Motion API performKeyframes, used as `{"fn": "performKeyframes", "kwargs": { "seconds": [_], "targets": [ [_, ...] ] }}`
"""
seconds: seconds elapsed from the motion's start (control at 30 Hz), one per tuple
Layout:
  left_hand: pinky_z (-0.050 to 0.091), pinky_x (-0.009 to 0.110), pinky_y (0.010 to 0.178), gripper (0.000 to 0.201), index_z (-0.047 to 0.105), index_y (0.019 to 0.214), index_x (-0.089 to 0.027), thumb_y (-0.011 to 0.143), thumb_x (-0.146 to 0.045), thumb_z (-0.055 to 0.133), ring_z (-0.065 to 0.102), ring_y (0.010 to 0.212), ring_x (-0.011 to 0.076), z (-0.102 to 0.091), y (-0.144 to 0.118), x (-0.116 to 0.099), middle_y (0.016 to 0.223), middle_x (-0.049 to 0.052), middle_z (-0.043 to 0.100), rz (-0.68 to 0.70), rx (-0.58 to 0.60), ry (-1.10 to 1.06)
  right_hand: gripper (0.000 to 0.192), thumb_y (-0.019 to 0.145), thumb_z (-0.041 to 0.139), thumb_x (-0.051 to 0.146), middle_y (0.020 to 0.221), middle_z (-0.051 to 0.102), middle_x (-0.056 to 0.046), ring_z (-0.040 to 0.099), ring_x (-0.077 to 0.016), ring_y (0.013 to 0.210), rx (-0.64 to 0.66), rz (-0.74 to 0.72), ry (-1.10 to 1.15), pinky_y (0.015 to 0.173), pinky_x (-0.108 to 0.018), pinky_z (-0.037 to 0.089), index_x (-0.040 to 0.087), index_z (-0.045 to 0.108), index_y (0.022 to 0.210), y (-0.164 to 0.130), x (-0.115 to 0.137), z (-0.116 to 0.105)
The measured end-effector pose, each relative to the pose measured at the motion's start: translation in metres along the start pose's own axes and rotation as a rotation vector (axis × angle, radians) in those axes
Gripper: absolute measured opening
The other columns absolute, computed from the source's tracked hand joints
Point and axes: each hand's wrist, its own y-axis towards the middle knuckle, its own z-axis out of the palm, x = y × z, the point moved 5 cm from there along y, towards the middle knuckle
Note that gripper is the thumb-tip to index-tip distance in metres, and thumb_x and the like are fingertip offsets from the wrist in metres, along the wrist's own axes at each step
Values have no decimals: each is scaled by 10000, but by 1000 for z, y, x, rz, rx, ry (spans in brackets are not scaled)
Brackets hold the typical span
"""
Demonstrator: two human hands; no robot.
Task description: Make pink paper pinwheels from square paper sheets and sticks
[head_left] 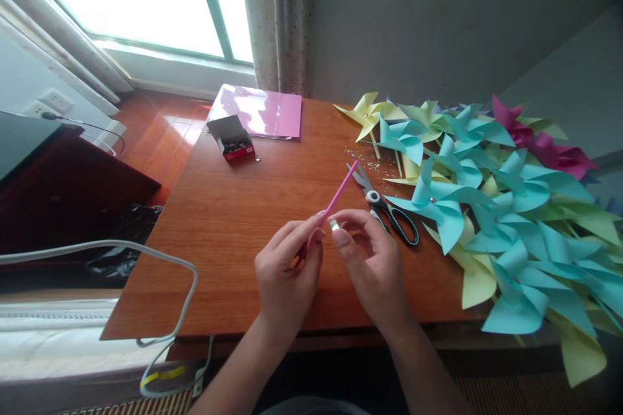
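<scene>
Worktop: a wooden worktop [233, 233] stands under a window and carries all the things.
Pinwheels: a big heap of paper pinwheels [501, 207] (mostly light blue and pale yellow, with a few dark pink ones at the back) covers the right side of the worktop and hangs over its front edge.
Pink sheets: some pink paper sheets [260, 111] lie flat at the far edge, near the curtain.
Left hand: the left hand [287, 272] is over the front middle of the worktop; its fingers are closed around the lower end of the pink stick.
Right hand: the right hand [372, 259] is just beside the left one; its thumb and forefinger are narrow and pinch a small shiny piece [334, 225] close against the stick. I cannot tell what the piece is.
Scissors: black-handled scissors [384, 207] lie on the worktop between the hands and the pinwheels, the blades slightly open.
Box: a small open red box [232, 137] lies in front of the pink sheets, well apart from the hands.
Pink stick: the thin pink stick [341, 191] points up and away to the right, its tip above the scissors' blades.
</scene>
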Motion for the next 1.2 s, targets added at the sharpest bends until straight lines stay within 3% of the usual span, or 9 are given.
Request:
{"fn": "performKeyframes", "kwargs": {
  "seconds": [0.23,0.4,0.67,1.2],
  "targets": [
    [542,212,602,344,715,1206,-197,885,-88,659,656,663,112,1,1,-2,928,50,735,-4,-11,44,158,924,656,363,968,686,-28,643,-187,870,11,-12,-19,750,-307,524,235,679,1015,0,3,-4],
    [550,201,648,275,733,1119,-173,881,-60,654,683,757,123,2,2,-10,922,55,740,60,-7,107,170,913,666,382,945,691,-30,641,-190,845,-1,-23,-43,742,-311,528,234,683,994,1,4,-4],
    [540,178,626,301,727,1128,-185,866,-50,668,668,724,103,3,-1,-13,916,40,727,156,-26,186,215,887,697,423,932,691,-31,655,-192,839,-22,-5,-25,717,-303,542,231,677,982,1,3,-3],
    [550,167,587,240,727,1090,-195,883,-91,665,680,716,110,2,1,-16,906,41,742,130,-36,211,230,871,716,433,935,708,-43,680,-202,838,-29,16,49,720,-318,565,230,680,972,-1,2,-3]
  ]
}}
